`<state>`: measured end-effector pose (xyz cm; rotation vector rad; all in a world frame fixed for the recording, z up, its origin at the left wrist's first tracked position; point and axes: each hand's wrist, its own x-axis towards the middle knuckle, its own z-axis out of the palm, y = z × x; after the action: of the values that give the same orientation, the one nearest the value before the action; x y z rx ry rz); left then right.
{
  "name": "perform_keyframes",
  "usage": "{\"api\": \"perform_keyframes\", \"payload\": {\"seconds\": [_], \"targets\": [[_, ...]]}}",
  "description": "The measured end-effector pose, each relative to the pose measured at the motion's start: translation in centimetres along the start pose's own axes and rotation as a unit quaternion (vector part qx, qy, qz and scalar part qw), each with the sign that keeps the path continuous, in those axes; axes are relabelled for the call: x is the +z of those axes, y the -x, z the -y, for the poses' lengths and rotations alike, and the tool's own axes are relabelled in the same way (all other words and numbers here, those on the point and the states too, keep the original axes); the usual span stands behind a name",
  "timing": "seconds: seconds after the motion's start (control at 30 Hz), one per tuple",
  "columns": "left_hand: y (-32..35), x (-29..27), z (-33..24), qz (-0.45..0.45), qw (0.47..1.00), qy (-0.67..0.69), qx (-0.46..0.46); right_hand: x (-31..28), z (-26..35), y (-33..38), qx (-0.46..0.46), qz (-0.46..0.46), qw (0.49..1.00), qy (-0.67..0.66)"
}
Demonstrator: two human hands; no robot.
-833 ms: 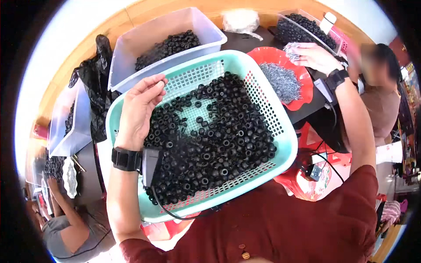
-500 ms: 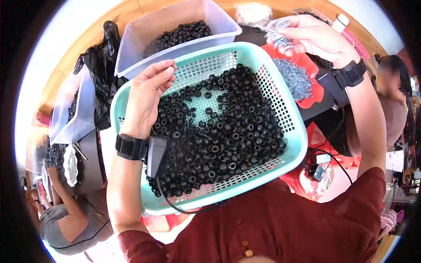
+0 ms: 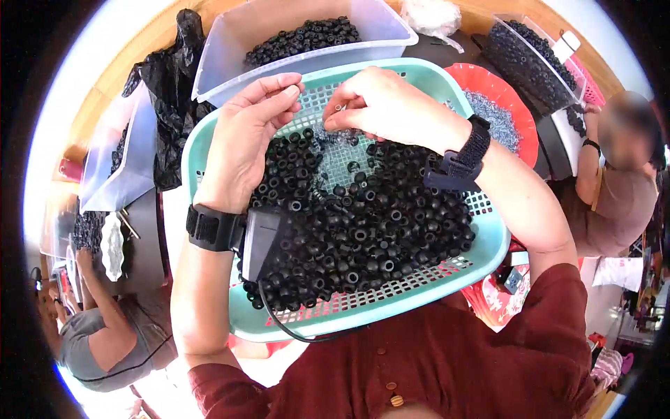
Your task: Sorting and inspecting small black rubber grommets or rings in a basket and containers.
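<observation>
Right one of two hands (image 3: 380,105) moved over one basket (image 3: 490,244).

Dark table (image 3: 438,52): red scalloped dish (image 3: 528,120), translucent bin (image 3: 222,59), white plastic bag (image 3: 431,15).

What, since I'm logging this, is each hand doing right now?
Left hand: fingers curled toward thumb; whether holding anything cannot be told.
Right hand: curled, small metal piece at fingertips; grip cannot be told.

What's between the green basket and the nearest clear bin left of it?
In the head view, a crumpled black plastic bag; lower in frame, dark tabletop shows between basket and bin.
</observation>
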<state>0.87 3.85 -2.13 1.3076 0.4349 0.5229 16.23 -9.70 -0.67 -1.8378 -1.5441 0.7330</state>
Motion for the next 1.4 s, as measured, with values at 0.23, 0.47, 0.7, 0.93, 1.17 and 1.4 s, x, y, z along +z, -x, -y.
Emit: {"api": "perform_keyframes", "payload": {"seconds": [0.23, 0.47, 0.7, 0.93, 1.17, 1.4], "targets": [[0.2, 0.1, -0.4, 0.007, 1.0, 0.008, -0.003, 0.4, 0.3, 0.6, -0.043, -0.066, 0.997, -0.026], [0.3, 0.2, -0.5, 0.009, 1.0, 0.0, -0.004, 0.8, -1.2, 0.5, -0.157, -0.142, 0.976, 0.048], [0.5, 0.4, -0.6, 0.04, 0.999, -0.001, -0.034, 0.6, -0.2, 0.5, -0.123, -0.151, 0.981, -0.001], [0.4, 0.3, -0.1, 0.095, 0.992, 0.032, -0.076, 0.6, 0.0, -0.2, -0.3, -0.295, 0.907, 0.014], [0.9, 0.9, -0.3, 0.122, 0.986, 0.074, -0.084, 0.9, -0.1, -0.2, -0.274, -0.198, 0.94, -0.039], [0.8, 0.8, -0.1, 0.103, 0.991, 0.029, -0.074, 0.7, -0.4, -0.3, -0.183, -0.226, 0.95, -0.116]]}}
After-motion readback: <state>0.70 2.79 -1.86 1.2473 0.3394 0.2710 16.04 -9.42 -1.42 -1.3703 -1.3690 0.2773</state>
